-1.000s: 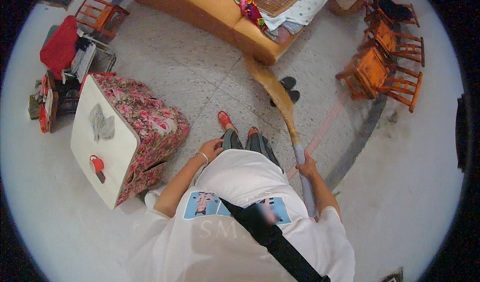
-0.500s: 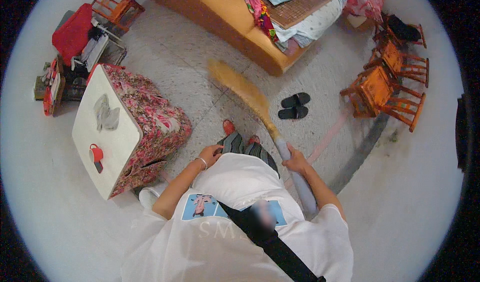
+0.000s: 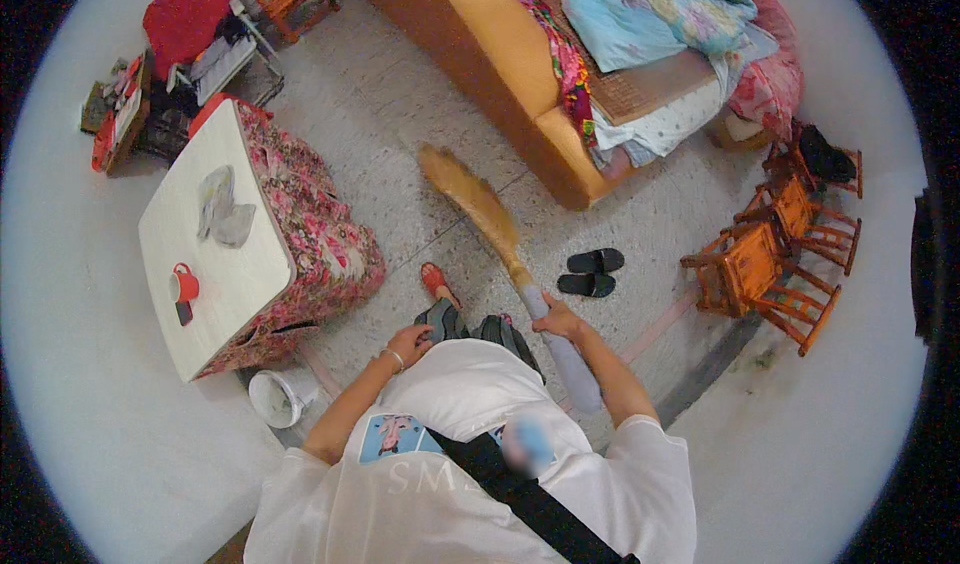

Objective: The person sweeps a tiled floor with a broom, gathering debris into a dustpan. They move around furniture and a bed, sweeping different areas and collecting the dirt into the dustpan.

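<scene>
A broom [image 3: 470,202] with long tan bristles and a pale, wrapped-looking handle [image 3: 572,372] slants across my right side. My right hand [image 3: 561,320] is closed round the upper part of that handle, just behind the bristles. The bristle tips point ahead and to the left over the speckled floor. My left hand [image 3: 410,344] rests on the dark patterned trousers [image 3: 440,322] at my left thigh, its fingers loosely spread and holding no tool. Ahead of it shows my left foot in a red sandal [image 3: 436,280].
A white-topped table [image 3: 215,264] with a floral cloth stands left, bearing a red mug [image 3: 184,284] and plastic bag [image 3: 225,209]. A white bucket [image 3: 280,400] sits beside it. Black slippers [image 3: 590,272] lie right of the broom, wooden chairs [image 3: 750,264] beyond. A bed [image 3: 560,144] stands ahead.
I have stepped forward, my left foot now ahead. The broom stays in my right hand, its handle swung slightly left. The slippers and chairs sit lower in view, and the bucket shows fully.
</scene>
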Demonstrator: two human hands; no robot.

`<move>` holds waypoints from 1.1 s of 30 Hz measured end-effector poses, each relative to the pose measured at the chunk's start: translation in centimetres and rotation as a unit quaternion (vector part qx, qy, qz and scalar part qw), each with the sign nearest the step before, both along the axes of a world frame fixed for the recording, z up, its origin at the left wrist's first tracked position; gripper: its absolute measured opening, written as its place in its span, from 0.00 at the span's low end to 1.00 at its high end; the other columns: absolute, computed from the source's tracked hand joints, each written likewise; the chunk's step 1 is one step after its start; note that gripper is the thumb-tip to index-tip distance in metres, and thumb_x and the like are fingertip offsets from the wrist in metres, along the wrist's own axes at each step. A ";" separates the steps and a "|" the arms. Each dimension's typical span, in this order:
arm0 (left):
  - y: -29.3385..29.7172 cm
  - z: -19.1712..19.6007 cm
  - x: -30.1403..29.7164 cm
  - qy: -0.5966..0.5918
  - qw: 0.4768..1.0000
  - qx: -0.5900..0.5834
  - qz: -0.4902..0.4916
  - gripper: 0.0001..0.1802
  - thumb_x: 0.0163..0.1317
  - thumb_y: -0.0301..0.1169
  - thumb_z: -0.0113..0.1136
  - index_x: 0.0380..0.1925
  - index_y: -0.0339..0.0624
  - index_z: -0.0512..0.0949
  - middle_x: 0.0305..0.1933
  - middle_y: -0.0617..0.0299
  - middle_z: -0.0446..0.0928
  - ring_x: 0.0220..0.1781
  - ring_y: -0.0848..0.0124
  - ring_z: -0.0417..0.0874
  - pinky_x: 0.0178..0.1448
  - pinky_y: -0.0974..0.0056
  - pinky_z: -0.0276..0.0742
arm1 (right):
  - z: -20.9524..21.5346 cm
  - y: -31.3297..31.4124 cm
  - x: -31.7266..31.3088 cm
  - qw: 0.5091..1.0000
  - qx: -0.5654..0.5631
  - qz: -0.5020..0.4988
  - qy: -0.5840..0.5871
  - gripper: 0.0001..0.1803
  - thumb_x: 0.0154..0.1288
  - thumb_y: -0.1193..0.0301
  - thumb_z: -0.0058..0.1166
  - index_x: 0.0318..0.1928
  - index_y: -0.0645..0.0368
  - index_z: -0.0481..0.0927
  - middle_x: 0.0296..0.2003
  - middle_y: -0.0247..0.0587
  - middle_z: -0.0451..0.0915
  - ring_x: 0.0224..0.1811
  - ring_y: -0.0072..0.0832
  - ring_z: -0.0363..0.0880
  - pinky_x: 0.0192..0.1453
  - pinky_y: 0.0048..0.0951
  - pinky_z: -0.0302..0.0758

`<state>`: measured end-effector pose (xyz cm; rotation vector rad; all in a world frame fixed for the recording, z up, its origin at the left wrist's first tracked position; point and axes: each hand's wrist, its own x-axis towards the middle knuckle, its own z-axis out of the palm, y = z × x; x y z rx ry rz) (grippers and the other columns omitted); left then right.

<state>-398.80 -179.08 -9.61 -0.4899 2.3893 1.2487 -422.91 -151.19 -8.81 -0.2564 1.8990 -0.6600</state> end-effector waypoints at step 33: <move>-38.0 1.6 -5.3 0.039 0.809 -0.411 0.419 0.40 0.41 0.38 0.62 0.58 0.46 0.58 0.60 0.43 0.52 0.63 0.47 0.48 0.63 0.45 0.44 | -2.0 -33.9 -21.5 0.996 -0.070 0.015 -0.048 0.30 0.41 0.71 0.58 0.50 0.56 0.67 0.31 0.40 0.76 0.27 0.30 0.74 0.32 0.31 0.73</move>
